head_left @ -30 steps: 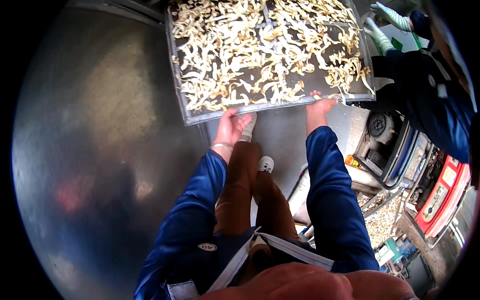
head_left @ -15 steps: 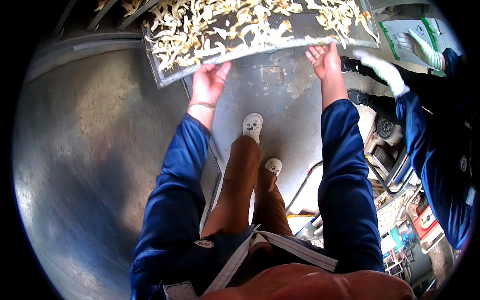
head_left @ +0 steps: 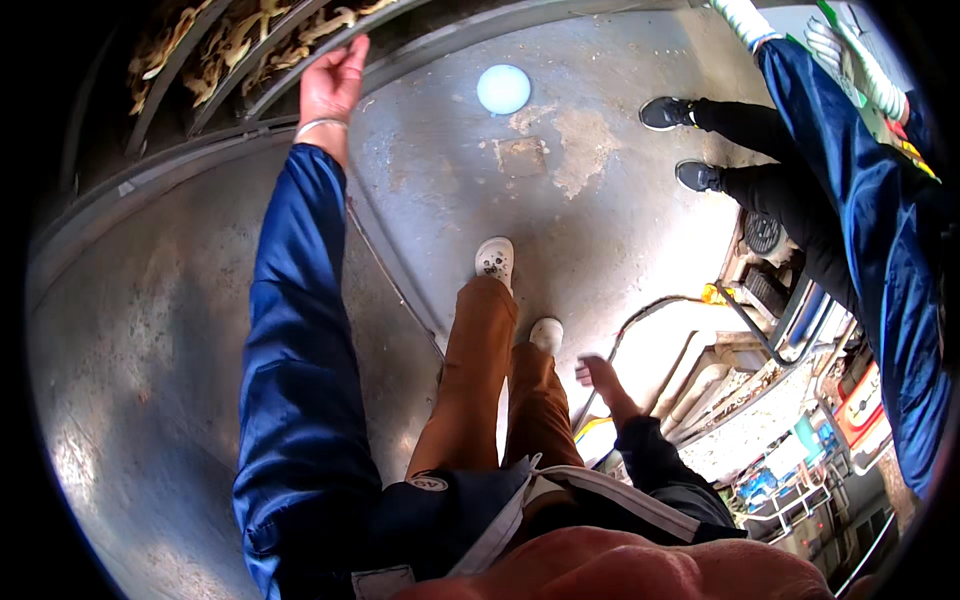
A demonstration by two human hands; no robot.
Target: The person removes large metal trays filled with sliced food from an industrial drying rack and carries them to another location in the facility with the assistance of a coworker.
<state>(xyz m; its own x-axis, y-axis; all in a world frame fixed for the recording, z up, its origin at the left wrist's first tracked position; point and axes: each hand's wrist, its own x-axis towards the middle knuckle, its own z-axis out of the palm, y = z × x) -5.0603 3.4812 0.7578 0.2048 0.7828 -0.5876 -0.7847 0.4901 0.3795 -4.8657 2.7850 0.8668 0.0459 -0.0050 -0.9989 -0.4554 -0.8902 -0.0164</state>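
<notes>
My left hand (head_left: 332, 88) reaches up at the far left, fingers stretched out, close to the dark slatted edge of a rack (head_left: 235, 62). Whether its fingertips touch the rack I cannot tell. Pale, dried strips like sliced mushroom (head_left: 240, 30) lie behind the slats. Low beside my right leg hangs my right hand (head_left: 600, 375), slightly blurred, its fingers extended and nothing visible in them.
At the right stands a person in a blue sleeve (head_left: 850, 170) with white-gloved hands (head_left: 742, 20). A round pale-blue disc (head_left: 503, 90) shows on the grey floor (head_left: 440, 130). Metal-framed equipment (head_left: 790, 330) and clutter fill the lower right.
The mesh tray of pale strips has left my hands and the middle of the view. My left hand moved left to the rack; my right hand dropped toward my leg. The gloved co-worker's arms shifted up.
</notes>
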